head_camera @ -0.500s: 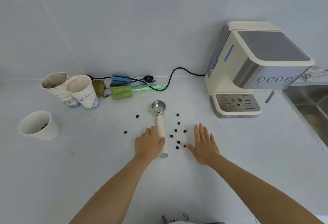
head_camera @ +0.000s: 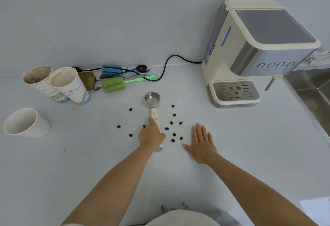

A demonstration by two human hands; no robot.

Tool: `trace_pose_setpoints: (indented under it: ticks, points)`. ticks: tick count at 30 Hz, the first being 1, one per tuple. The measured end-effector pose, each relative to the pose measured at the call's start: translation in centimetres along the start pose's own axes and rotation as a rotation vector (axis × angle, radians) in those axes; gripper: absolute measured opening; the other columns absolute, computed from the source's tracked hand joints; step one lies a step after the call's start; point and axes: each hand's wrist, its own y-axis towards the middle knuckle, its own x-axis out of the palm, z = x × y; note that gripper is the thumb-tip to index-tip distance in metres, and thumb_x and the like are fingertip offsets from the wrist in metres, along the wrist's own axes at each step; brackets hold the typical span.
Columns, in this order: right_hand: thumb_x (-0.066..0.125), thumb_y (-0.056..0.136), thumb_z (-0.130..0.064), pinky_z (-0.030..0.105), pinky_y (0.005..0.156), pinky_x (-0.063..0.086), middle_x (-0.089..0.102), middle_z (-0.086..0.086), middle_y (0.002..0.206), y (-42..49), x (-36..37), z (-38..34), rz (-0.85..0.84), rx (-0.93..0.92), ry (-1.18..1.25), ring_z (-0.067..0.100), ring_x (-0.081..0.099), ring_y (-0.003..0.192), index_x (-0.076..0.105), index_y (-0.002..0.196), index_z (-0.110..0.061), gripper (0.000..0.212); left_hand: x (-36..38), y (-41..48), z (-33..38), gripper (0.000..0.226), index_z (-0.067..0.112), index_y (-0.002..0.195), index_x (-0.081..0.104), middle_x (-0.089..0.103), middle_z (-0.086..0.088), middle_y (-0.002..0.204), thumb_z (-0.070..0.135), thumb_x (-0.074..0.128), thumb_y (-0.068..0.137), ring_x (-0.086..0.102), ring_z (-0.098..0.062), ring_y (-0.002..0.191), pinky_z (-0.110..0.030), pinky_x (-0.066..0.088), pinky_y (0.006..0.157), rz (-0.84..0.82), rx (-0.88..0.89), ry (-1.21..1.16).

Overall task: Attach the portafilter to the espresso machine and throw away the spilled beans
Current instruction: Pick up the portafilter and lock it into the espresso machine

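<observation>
The portafilter (head_camera: 152,100) lies flat on the white surface (head_camera: 232,154), its empty metal basket pointing toward the back wall and its cream handle running toward the person. The left hand (head_camera: 151,135) is closed over the near half of that handle, forefinger stretched along its top. The right hand (head_camera: 202,144) rests open and flat, palm down, just right of the handle, holding nothing.

Spilled beans (head_camera: 174,128) lie scattered on both sides of the handle, most of them in a loose cluster between the two hands, a few apart to the left.

The espresso machine (head_camera: 259,55) stands at the back right, cream and silver, with four round buttons on its front and a strip of blue tape on its side. A small brand mark on the base of its drip tray is too blurred to read.

At the back left stand two stained paper cups (head_camera: 71,86) with printed blue artwork; their lettering cannot be made out. A plain white cup (head_camera: 25,123) sits nearer, tilted.
</observation>
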Motion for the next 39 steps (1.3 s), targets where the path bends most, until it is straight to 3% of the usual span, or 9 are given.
trace_pose_setpoints:
  ticks: [3,6,11,13,16,23,26,34,39]
  points:
    - [0.016,0.092,-0.058,0.041,0.115,-0.010,-0.027,0.010,0.152,0.1,0.3,0.0,0.009,0.006,-0.007,0.025,-0.025,0.140,-0.023,0.142,-0.007,0.081,-0.5,0.4,0.1,0.054,0.007,0.117,0.032,0.059,-0.013,0.105,0.023,0.061,0.075,0.058,-0.031,0.092,-0.033,0.040,0.060,-0.039,-0.055,-0.093]
    - [0.015,0.092,-0.059,0.042,0.115,-0.011,-0.028,0.010,0.152,0.2,0.4,0.0,0.011,0.006,-0.013,0.025,-0.026,0.139,-0.023,0.141,-0.007,0.081,-1.2,0.8,0.4,0.048,0.005,0.116,0.035,0.055,-0.012,0.105,0.017,0.059,0.076,0.059,-0.031,0.092,-0.035,0.045,0.064,-0.108,-0.132,-0.370]
    - [0.015,0.092,-0.059,0.042,0.115,-0.012,-0.029,0.009,0.152,0.2,0.3,0.0,0.008,0.003,-0.010,0.025,-0.027,0.139,-0.024,0.141,-0.008,0.080,-2.4,1.1,0.1,0.039,0.008,0.109,0.036,0.051,-0.012,0.090,-0.003,0.053,0.075,0.058,-0.021,0.051,-0.029,0.046,0.046,-0.221,-0.215,-0.830]
    - [0.015,0.093,-0.058,0.042,0.115,-0.012,-0.028,0.009,0.152,0.1,0.3,0.0,0.009,0.002,-0.003,0.025,-0.027,0.139,-0.023,0.141,-0.008,0.080,-2.7,0.9,-0.2,0.035,0.009,0.105,0.036,0.052,-0.012,0.082,-0.004,0.052,0.076,0.056,-0.020,0.049,-0.028,0.045,0.043,-0.232,-0.198,-0.837]
    - [0.015,0.093,-0.058,0.042,0.114,-0.012,-0.029,0.010,0.152,0.0,0.1,0.0,-0.003,-0.001,-0.004,0.025,-0.027,0.139,-0.023,0.141,-0.008,0.079,-2.9,0.3,-0.5,0.032,0.010,0.101,0.035,0.051,-0.015,0.089,-0.001,0.052,0.077,0.054,-0.019,0.046,-0.025,0.043,0.037,-0.226,-0.133,-0.744]
    - [0.017,0.094,-0.055,0.039,0.116,-0.010,-0.027,0.010,0.153,-0.5,-2.3,0.2,-0.038,-0.020,0.125,0.024,-0.024,0.140,-0.023,0.141,-0.007,0.078,-3.9,-0.7,0.6,0.029,0.013,0.097,0.036,0.046,-0.002,0.080,0.005,0.057,0.078,0.053,-0.016,0.045,-0.025,0.042,0.041,-0.249,0.084,-0.539]
    - [0.021,0.096,-0.051,0.037,0.116,-0.008,-0.024,0.012,0.153,-1.6,-5.4,0.9,0.115,-0.042,0.219,0.024,-0.021,0.141,-0.020,0.142,-0.006,0.077,-4.5,-1.0,2.0,0.030,0.014,0.096,0.037,0.047,-0.001,0.079,0.006,0.058,0.078,0.052,-0.016,0.044,-0.024,0.041,0.040,-0.269,0.160,-0.483]
    - [0.037,0.097,-0.033,0.027,0.113,-0.006,-0.012,0.013,0.156,-6.8,-18.6,5.2,0.782,-0.142,0.384,0.023,-0.013,0.143,-0.005,0.145,-0.003,0.070,-4.4,-2.4,7.5,0.029,0.015,0.094,0.039,0.049,-0.003,0.083,0.007,0.061,0.076,0.053,-0.015,0.042,-0.023,0.042,0.040,-0.361,0.288,-0.468]
    - [0.032,0.097,-0.038,0.034,0.116,-0.003,-0.010,0.017,0.156,-6.7,-25.2,9.2,0.849,-0.031,0.266,0.026,-0.011,0.143,-0.003,0.145,-0.002,0.070,-3.8,-3.3,11.1,0.028,0.014,0.095,0.040,0.049,-0.003,0.083,0.007,0.060,0.076,0.052,-0.016,0.042,-0.024,0.044,0.043,-0.403,0.332,-0.469]
